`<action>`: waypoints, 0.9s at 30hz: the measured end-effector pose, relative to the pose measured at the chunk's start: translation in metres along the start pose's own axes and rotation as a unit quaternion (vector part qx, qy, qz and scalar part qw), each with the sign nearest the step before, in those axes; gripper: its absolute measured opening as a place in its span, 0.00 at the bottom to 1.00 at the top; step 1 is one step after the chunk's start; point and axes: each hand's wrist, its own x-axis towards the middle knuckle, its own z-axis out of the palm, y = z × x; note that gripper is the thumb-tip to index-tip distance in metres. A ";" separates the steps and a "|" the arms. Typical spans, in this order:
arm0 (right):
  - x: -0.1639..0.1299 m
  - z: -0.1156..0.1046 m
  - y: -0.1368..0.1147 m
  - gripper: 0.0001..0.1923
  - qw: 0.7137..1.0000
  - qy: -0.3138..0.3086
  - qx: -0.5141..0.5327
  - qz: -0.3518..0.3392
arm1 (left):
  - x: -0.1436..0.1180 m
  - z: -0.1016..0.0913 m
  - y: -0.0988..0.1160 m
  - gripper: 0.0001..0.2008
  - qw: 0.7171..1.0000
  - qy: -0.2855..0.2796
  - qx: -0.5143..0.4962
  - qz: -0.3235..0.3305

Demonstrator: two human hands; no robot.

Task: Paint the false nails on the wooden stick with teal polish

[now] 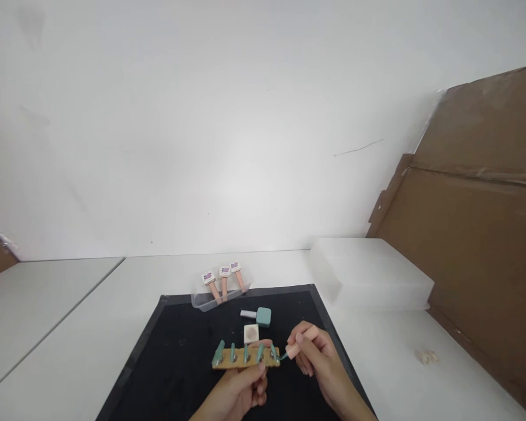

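Observation:
My left hand (240,390) grips a yellowish strip (227,365) from below, thumb on its front edge. Several false nail tips (218,354) in glossy green stand along the strip. Between the thumb and fingers of my right hand (322,358) is a nail polish brush (301,344) with a pink cap handle. Its green-coated bristles touch or nearly touch the rightmost nail tip. Just behind the strip stands a square white polish bottle (251,333). Farther back, a teal nail polish bottle (263,317) with a silvery cap lies on its side.
A black mat (166,345) covers the middle of the white table (70,339). At its back edge, a clear plastic tray (201,304) holds three pink-capped polish bottles (225,280). A white block (377,275) is at the back right, near brown cardboard (477,222). A crumpled pale scrap (426,356) lies right.

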 end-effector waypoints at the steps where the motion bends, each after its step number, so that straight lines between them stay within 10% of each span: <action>1: 0.000 0.000 0.001 0.14 1.000 0.000 0.006 0.004 | 0.000 0.000 0.000 0.33 1.000 0.002 -0.001 0.000; 27: 0.001 0.000 -0.004 0.15 1.000 0.015 -0.016 -0.022 | 0.000 0.000 -0.001 0.34 1.000 -0.006 0.001 0.006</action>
